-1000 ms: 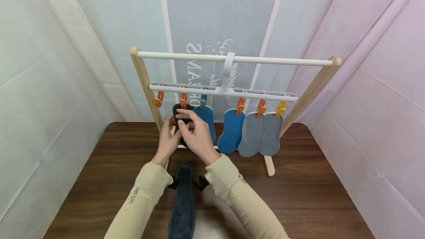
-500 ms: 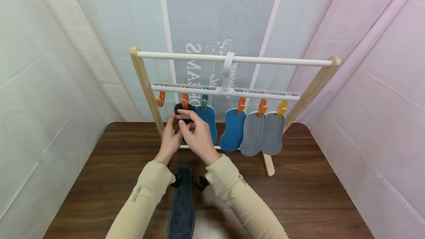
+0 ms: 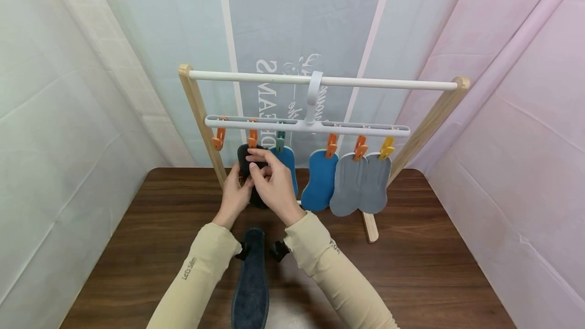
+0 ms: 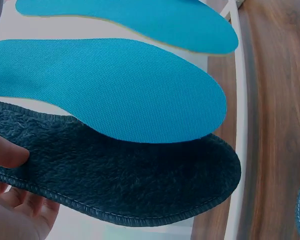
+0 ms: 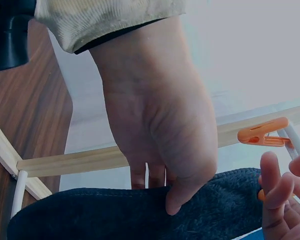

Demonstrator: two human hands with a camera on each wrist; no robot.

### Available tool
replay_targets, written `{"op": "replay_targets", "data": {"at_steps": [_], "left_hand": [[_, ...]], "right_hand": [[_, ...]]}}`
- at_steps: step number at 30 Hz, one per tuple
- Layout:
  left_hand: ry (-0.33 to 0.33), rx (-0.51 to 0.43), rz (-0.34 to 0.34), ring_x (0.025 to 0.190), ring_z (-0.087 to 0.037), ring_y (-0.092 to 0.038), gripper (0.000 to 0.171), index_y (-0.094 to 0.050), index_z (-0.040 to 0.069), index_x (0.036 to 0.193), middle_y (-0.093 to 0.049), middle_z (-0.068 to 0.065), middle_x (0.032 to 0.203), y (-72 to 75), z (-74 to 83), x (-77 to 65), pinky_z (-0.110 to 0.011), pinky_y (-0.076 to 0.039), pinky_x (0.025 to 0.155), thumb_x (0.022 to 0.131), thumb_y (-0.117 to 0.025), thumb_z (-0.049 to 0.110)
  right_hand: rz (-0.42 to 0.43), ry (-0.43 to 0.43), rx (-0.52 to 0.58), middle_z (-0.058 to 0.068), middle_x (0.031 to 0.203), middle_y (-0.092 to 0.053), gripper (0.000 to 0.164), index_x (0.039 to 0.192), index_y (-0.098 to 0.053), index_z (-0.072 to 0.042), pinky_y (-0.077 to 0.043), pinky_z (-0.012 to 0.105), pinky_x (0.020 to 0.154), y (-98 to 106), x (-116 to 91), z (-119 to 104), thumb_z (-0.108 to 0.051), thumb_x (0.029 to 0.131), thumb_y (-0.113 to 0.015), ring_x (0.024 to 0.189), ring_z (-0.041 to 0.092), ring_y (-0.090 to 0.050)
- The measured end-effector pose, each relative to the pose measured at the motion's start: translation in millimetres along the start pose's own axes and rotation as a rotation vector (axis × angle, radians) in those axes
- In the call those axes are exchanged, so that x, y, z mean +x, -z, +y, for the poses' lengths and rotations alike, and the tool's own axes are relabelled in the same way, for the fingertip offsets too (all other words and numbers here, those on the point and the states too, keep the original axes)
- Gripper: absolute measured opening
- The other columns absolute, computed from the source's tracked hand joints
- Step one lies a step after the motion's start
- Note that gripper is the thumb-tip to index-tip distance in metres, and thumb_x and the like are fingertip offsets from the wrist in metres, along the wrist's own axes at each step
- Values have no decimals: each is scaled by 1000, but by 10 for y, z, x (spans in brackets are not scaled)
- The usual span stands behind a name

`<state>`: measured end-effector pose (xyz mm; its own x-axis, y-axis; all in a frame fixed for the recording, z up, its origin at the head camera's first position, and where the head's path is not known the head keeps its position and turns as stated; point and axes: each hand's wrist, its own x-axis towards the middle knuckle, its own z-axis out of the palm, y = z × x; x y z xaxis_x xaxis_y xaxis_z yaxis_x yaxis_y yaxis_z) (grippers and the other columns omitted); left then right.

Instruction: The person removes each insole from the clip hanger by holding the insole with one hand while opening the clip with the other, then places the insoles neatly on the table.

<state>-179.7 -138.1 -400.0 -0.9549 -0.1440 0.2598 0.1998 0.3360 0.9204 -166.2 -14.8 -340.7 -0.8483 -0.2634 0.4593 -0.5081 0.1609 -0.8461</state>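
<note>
Evidently light and pliable, the dark insole (image 4: 130,175) hangs lengthwise below an orange clip (image 3: 253,136) on the white hanger (image 3: 352,130), just beside a blue insole (image 4: 115,90). Its exposed face is deep plush with a visible nap, and a dense stitched border runs round the long, waisted outline. I would expect it to bend and swing easily, to grip well against skin and to survive rough handling; the bound edge near the narrow waist looks the best place for a pinch, keeping clear of the clip. The left hand (image 3: 234,194) holds it that way, thumb pressed into the pile and fingers behind the edge. The right hand (image 3: 278,184) has bent fingers by the upper end, near the clip; whether they grasp anything, I cannot tell. By contrast, the blue insole shows a fine woven face, and the grey insoles (image 3: 348,192) look smooth with moulded lines. A second dark insole (image 3: 249,288) lies below, towards the near edge of the wood-grained surface (image 3: 420,268).
</note>
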Motion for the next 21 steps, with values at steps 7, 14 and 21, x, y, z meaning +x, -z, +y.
{"op": "replay_targets", "data": {"at_steps": [7,14,21], "left_hand": [[6,8,13,102,-34,-58,35,-50,-1,130,-60,-23,110,-9,-3,-24,-43,-48,85,95,-51,0],[8,-2,-15,108,-36,-58,38,-47,0,134,-57,-24,121,11,-2,-53,-49,-49,90,96,-49,2],[-23,11,-8,105,-37,-59,33,-49,-2,129,-57,-24,120,10,-23,-77,-51,-50,88,96,-49,1]], "right_hand": [[117,6,56,9,117,-65,26,123,-62,-9,-49,26,55,8,-8,-9,-10,98,-52,65,28,-60],[210,112,-86,15,102,-60,27,123,-61,-6,-46,26,55,9,-18,-14,-10,97,-54,62,15,-53],[128,139,-207,18,130,-54,46,140,-45,-2,-46,23,55,8,26,-60,-17,98,-55,67,17,-56]]}}
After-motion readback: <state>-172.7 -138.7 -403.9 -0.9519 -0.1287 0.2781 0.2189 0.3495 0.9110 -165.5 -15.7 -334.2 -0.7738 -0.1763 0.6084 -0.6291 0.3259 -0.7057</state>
